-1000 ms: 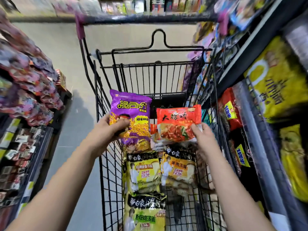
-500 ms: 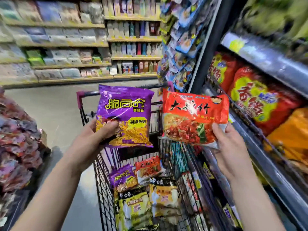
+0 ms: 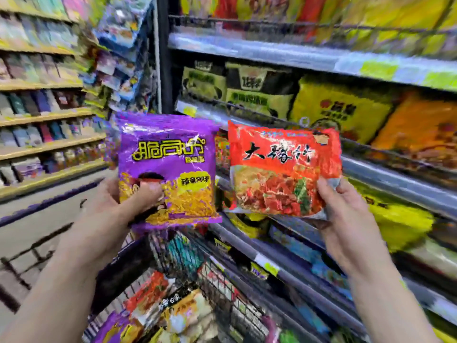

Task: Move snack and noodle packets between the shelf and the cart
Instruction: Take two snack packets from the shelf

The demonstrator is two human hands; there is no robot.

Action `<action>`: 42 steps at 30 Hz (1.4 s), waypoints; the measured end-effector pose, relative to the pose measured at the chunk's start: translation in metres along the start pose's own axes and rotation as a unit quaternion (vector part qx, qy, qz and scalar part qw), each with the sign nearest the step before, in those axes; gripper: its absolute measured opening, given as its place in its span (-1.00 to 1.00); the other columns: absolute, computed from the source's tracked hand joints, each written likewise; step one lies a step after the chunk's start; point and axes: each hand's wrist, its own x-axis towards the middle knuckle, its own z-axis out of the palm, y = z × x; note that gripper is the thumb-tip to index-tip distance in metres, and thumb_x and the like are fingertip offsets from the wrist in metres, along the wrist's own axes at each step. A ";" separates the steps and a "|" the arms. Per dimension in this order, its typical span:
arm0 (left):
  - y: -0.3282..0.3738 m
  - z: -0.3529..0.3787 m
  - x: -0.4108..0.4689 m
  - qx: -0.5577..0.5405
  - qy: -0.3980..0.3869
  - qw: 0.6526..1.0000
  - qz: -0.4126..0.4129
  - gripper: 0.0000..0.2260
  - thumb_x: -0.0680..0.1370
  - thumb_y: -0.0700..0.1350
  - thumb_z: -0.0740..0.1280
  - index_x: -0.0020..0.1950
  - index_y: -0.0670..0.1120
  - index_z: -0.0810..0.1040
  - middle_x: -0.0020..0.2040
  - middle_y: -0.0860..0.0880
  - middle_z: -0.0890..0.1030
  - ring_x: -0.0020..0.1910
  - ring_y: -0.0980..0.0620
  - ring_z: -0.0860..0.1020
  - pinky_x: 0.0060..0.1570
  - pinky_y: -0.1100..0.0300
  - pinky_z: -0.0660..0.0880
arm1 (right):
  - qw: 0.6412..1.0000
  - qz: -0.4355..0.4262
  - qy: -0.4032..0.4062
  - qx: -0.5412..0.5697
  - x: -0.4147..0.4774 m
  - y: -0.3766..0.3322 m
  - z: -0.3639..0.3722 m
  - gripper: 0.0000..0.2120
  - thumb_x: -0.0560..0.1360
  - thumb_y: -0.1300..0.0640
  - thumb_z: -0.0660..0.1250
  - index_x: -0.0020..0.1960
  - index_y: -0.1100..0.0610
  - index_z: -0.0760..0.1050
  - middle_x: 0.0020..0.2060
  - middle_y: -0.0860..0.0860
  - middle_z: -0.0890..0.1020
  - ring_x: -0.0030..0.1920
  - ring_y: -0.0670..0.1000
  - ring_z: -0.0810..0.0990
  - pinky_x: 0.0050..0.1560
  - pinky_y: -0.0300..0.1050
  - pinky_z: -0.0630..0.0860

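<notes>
My left hand (image 3: 118,209) grips a purple snack packet (image 3: 168,154) by its lower left corner, thumb across the front. My right hand (image 3: 346,216) pinches a red noodle packet (image 3: 284,167) at its lower right corner. Both packets are held upright side by side, chest high, above the black wire cart (image 3: 222,293) and in front of the shelf (image 3: 371,174) on the right. Several packets lie in the cart (image 3: 173,308) below, partly cut off by the frame edge.
The shelf tiers on the right carry yellow (image 3: 341,107), orange (image 3: 420,125) and dark green (image 3: 247,85) packs behind metal rails. A hanging rack of blue bags (image 3: 118,45) stands at the shelf end. Across the aisle on the left runs another shelving unit (image 3: 44,115). The picture is blurred.
Both hands have lifted their packets up out of the cart to shelf height, and the view has swung up and right toward the shelf. The grips are unchanged.
</notes>
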 end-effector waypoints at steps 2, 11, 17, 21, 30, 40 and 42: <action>0.006 0.025 -0.003 -0.017 -0.058 0.998 0.014 -0.59 0.31 0.00 0.65 0.11 0.01 0.67 -0.06 0.01 0.76 -0.18 0.07 0.72 -0.16 0.20 0.66 | 0.999 -0.018 0.034 -0.019 -0.025 -0.028 -0.020 -0.85 0.53 0.05 0.37 0.03 0.00 0.69 -0.01 0.02 0.78 -0.10 -0.03 0.76 -0.07 -0.06 0.72; 0.042 0.157 -0.037 -0.061 -0.233 0.969 0.051 -0.66 0.42 -0.11 0.51 0.18 0.09 0.66 0.12 -0.07 0.75 0.02 0.03 0.73 -0.03 0.18 0.66 | 0.973 -0.110 0.182 -0.095 -0.135 -0.146 -0.105 -0.83 0.57 0.03 0.34 -0.15 -0.10 0.66 -0.10 0.00 0.74 -0.17 0.01 0.72 -0.19 -0.02 0.68; 0.067 0.256 -0.101 -0.094 -0.284 0.953 0.055 -0.61 0.30 0.05 0.52 0.11 0.07 0.67 -0.02 -0.01 0.76 -0.06 0.07 0.72 -0.01 0.21 0.67 | 0.954 -0.172 0.218 -0.111 -0.208 -0.214 -0.174 -0.88 0.59 0.07 0.33 -0.03 -0.02 0.65 -0.04 0.00 0.77 -0.10 -0.05 0.75 -0.09 -0.10 0.68; 0.081 0.321 -0.162 -0.129 -0.312 0.940 0.046 -0.76 0.35 0.02 0.48 0.01 0.12 0.69 -0.15 0.09 0.75 -0.18 0.19 0.71 -0.19 0.35 0.61 | 0.945 -0.200 0.232 -0.117 -0.266 -0.260 -0.224 -0.85 0.60 0.09 0.32 0.01 0.01 0.67 0.00 0.01 0.77 -0.07 -0.06 0.74 -0.04 -0.16 0.68; 0.109 0.471 -0.299 -0.186 -0.332 0.925 0.007 -0.80 0.59 -0.14 0.36 -0.13 0.09 0.72 -0.26 0.10 0.73 -0.34 0.22 0.68 -0.39 0.38 0.55 | 0.916 -0.231 0.286 -0.158 -0.393 -0.361 -0.332 -0.87 0.56 0.04 0.35 0.01 -0.03 0.69 0.02 0.00 0.77 -0.07 -0.07 0.74 -0.13 -0.19 0.67; 0.121 0.617 -0.415 -0.197 -0.407 0.892 0.009 -0.81 0.62 -0.17 0.36 -0.17 0.03 0.63 -0.36 0.06 0.66 -0.42 0.20 0.61 -0.42 0.35 0.55 | 0.879 -0.256 0.362 -0.173 -0.522 -0.441 -0.449 -0.85 0.59 0.02 0.36 0.05 -0.07 0.71 0.11 0.05 0.76 0.04 -0.03 0.75 -0.08 -0.17 0.68; 0.123 0.648 -0.434 -0.213 -0.422 0.881 0.013 -0.83 0.61 -0.16 0.37 -0.16 0.02 0.61 -0.37 0.06 0.66 -0.43 0.21 0.61 -0.44 0.38 0.52 | 0.868 -0.266 0.378 -0.180 -0.538 -0.452 -0.471 -0.84 0.60 0.04 0.35 0.02 -0.07 0.72 0.08 0.02 0.77 0.00 -0.06 0.76 -0.14 -0.23 0.66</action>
